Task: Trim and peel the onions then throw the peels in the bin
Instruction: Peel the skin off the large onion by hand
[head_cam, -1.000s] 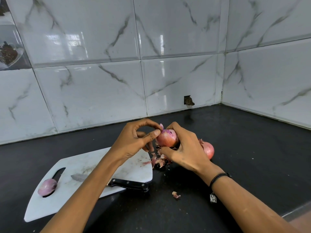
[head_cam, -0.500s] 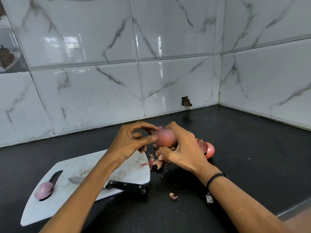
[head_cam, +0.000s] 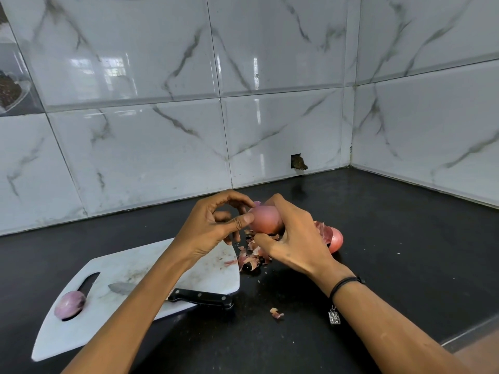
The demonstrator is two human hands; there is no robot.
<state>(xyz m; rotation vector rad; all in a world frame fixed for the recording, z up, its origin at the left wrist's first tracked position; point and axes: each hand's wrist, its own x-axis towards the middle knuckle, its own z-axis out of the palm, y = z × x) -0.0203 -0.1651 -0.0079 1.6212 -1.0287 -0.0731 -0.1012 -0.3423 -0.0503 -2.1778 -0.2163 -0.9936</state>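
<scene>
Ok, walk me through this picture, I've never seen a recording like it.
There is no machine here: one camera is worn on a person's head, looking down at their own two bare hands. The right hand grips a pink onion above a black counter, while the left hand pinches at its end with thumb and forefinger, seemingly picking off skin. Loose peels lie beneath, with one stray scrap nearer the camera. A second onion sits behind the right hand, its skin partly torn. To the left is a white cutting board carrying a knife and a purple peeled onion.
</scene>
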